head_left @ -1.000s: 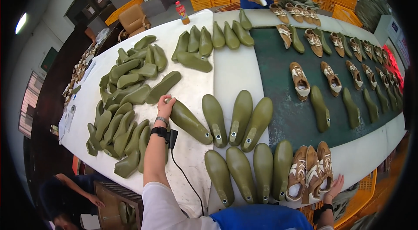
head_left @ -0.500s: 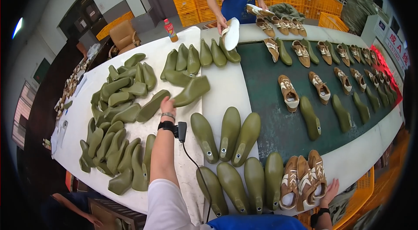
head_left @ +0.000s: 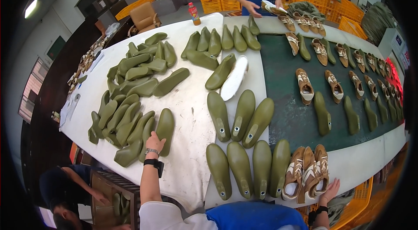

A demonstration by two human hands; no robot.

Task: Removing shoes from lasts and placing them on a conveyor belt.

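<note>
Sorting step, by the look of it: left hand (head_left: 155,141) lay flat on an olive-green plastic shoe last (head_left: 165,128), fingers loosely spread over its heel end, no grip closed. That last sat at the near edge of the green pile (head_left: 126,99), just past the fingertips. Next move likely needed a proper wrap around it. Right hand (head_left: 329,189) rested fingers apart against tan-and-white laced shoes (head_left: 307,173).

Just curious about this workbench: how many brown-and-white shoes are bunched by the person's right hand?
3 brown-and-white shoes stand side by side: one left, one middle, one right, next to the right hand. None seems hidden there.
</note>
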